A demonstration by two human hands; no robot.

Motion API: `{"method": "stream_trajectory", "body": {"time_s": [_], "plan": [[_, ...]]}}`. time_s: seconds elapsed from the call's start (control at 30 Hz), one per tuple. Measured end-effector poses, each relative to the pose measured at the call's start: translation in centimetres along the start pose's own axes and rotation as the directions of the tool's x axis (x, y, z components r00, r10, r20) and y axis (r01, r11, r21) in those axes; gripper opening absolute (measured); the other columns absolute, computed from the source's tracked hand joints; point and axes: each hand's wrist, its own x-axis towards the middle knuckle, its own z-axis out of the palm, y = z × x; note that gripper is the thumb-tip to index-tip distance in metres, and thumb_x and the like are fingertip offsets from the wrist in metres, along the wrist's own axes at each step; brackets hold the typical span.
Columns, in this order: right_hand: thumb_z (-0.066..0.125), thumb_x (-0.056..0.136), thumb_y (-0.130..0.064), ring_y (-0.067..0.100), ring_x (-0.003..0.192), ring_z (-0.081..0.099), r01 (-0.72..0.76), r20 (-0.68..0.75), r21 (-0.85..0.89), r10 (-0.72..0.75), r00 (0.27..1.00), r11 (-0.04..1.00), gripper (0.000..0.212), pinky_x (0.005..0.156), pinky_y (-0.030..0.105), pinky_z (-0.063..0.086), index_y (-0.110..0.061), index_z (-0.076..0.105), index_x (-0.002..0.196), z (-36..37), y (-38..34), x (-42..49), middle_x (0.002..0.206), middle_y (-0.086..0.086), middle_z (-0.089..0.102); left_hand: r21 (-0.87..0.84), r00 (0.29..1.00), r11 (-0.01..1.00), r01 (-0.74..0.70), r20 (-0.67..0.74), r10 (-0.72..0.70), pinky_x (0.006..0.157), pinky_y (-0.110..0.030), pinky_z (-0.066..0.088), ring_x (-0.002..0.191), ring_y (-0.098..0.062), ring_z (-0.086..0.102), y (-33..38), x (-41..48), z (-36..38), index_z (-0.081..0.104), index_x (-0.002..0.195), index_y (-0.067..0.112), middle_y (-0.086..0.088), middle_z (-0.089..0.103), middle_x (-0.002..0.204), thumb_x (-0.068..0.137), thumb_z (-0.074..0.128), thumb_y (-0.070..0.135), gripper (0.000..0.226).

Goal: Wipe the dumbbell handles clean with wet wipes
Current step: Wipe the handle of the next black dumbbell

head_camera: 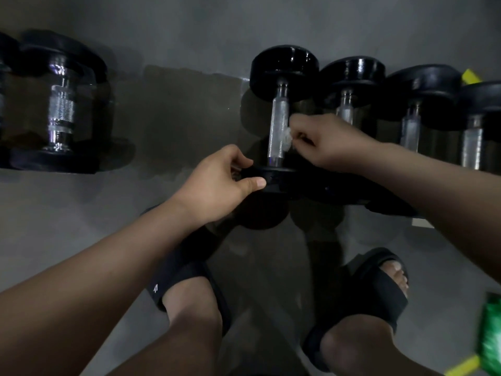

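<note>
A black dumbbell lies on the grey floor with its silver knurled handle pointing toward me. My right hand pinches a small white wet wipe against the right side of that handle. My left hand grips the near black weight head of the same dumbbell, thumb on its edge. Three more dumbbells lie in a row to the right, their silver handles partly hidden behind my right forearm.
Another black dumbbell with a chrome handle lies at the far left. My feet in black slides stand just below the dumbbells. A green packet is at the lower right edge. Bare grey floor lies between the left dumbbell and the row.
</note>
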Motion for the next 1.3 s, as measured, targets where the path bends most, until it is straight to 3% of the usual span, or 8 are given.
{"method": "stream_trajectory", "body": {"time_s": [0.13,0.37,0.63,0.8,0.9,1.07,1.13,1.3], "plan": [[0.056,0.089,-0.017,0.015,0.068,0.051,0.073,0.092,-0.008,-0.072,0.993,0.997,0.014,0.062,0.032,0.043,-0.025,0.046,0.084,-0.3,-0.5,0.1,0.074,-0.006,0.053,0.015,1.000,1.000,0.003,-0.011,-0.003,0.089,-0.028,0.055,0.095,-0.005,0.067,-0.1,0.0,0.0,0.063,0.104,0.020,0.009,0.070,0.104,0.081,0.082,0.033,0.033],[0.054,0.094,-0.020,0.011,0.071,0.060,-0.106,-0.205,0.163,0.139,0.969,0.981,0.014,0.068,0.036,0.055,-0.030,0.054,0.103,-0.2,0.2,0.9,0.077,-0.007,0.061,0.034,0.999,0.999,-0.017,-0.031,0.018,0.092,-0.033,0.054,0.097,-0.009,0.067,0.2,-0.1,0.5,0.064,0.106,0.018,0.006,0.069,0.104,0.081,0.082,0.033,0.035],[0.059,0.091,-0.024,0.012,0.076,0.061,0.054,-0.018,0.001,-0.054,0.998,0.999,0.014,0.071,0.034,0.053,-0.030,0.063,0.102,0.4,-0.7,-1.1,0.083,-0.007,0.064,0.069,0.996,0.997,-0.029,-0.084,0.035,0.089,-0.028,0.053,0.099,-0.011,0.067,0.1,-0.4,1.1,0.064,0.108,0.015,0.003,0.070,0.106,0.084,0.080,0.029,0.033],[0.056,0.093,-0.022,0.020,0.074,0.061,-0.114,-0.305,0.100,0.140,0.942,0.988,0.012,0.069,0.038,0.054,-0.025,0.064,0.102,-0.2,-1.1,1.0,0.082,-0.001,0.064,0.102,0.994,0.994,-0.033,-0.105,0.044,0.079,-0.015,0.047,0.098,-0.008,0.067,0.4,-0.7,1.2,0.063,0.107,0.016,0.006,0.070,0.105,0.085,0.079,0.031,0.031],[0.054,0.093,-0.025,0.021,0.072,0.061,-0.102,-0.323,0.120,0.137,0.936,0.987,0.014,0.068,0.039,0.055,-0.027,0.064,0.102,0.6,-1.3,0.7,0.079,-0.001,0.064,0.119,0.995,0.992,-0.030,-0.094,0.041,0.073,-0.010,0.045,0.095,-0.006,0.066,0.9,-0.8,1.1,0.064,0.109,0.016,0.010,0.068,0.099,0.086,0.078,0.031,0.031],[0.060,0.092,-0.021,-0.009,0.073,0.058,0.008,-0.192,0.115,0.014,0.981,0.993,0.013,0.067,0.010,0.042,-0.028,0.069,0.098,1.7,-2.2,-1.1,0.071,-0.028,0.056,0.164,0.999,0.986,-0.012,-0.042,0.019,0.074,-0.015,0.050,0.091,-0.008,0.069,1.5,-0.6,0.4,0.064,0.107,0.016,0.005,0.072,0.101,0.085,0.079,0.032,0.031],[0.060,0.093,-0.020,-0.008,0.066,0.055,-0.076,-0.323,0.205,0.140,0.936,0.976,0.009,0.063,0.006,0.036,-0.019,0.068,0.096,1.6,-2.0,-0.1,0.068,-0.023,0.055,0.173,1.000,0.985,0.006,-0.002,-0.006,0.079,-0.027,0.056,0.089,-0.011,0.070,1.8,-0.1,-0.1,0.066,0.103,0.016,0.002,0.074,0.099,0.081,0.082,0.034,0.032],[0.058,0.096,-0.027,0.008,0.060,0.057,-0.248,-0.539,0.438,0.473,0.697,0.864,0.020,0.055,0.026,0.044,-0.012,0.063,0.082,2.3,-2.6,3.4,0.067,-0.005,0.061,0.150,0.995,0.987,0.051,0.078,-0.063,0.089,-0.040,0.057,0.092,-0.012,0.070,2.2,1.0,-1.5,0.070,0.095,0.021,0.004,0.074,0.097,0.071,0.089,0.038,0.035]]}}
